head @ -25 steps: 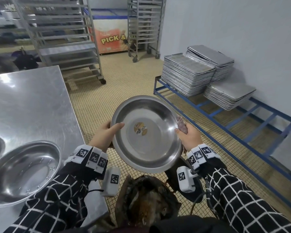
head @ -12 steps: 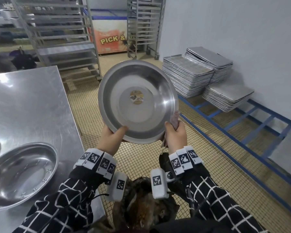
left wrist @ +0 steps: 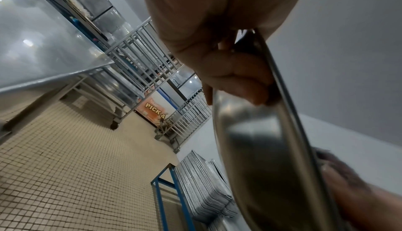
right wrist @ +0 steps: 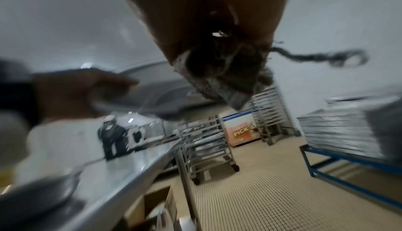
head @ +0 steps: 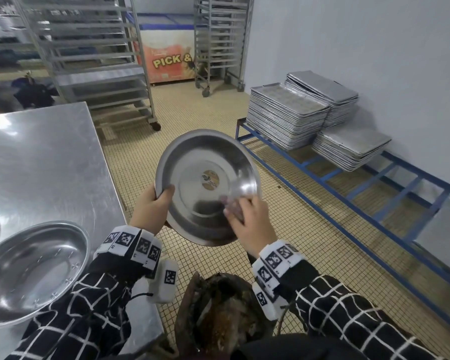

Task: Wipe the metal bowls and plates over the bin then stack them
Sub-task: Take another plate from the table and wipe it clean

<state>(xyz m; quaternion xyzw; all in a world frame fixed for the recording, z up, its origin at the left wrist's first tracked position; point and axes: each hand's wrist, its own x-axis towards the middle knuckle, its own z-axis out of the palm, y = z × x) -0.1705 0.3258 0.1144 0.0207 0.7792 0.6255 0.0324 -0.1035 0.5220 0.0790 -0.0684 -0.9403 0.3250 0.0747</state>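
In the head view, a round metal bowl (head: 208, 187) with a shallow, shiny inside and a small round sticker at its centre is held tilted, its open face toward the camera, above the bin (head: 222, 317) of brown waste. The left hand (head: 151, 207) has its grip clamped on the bowl's left rim, thumb inside, fingers hidden behind. The right hand (head: 250, 219) presses a greyish cloth (head: 230, 203) against the bowl's lower right inside wall, fingers curled over the cloth. A second metal bowl (head: 34, 271) lies open side up on the tabletop (head: 44, 162), to the left of the held bowl and well apart from it.

In the left wrist view, the bowl (left wrist: 261, 150) shows edge-on, its dull outside curving down from the rim. The left hand (left wrist: 219, 49) wraps the rim, fingers (left wrist: 239, 81) curled against the outside. The right hand (left wrist: 356, 200) lies at the bowl's far lower edge.

In the right wrist view, blurred, the right hand (right wrist: 206, 16) is closed round the frayed cloth (right wrist: 224, 78), a loose thread trailing right. The bowl (right wrist: 156, 88) lies just behind the cloth, the left hand (right wrist: 71, 93) on its rim.
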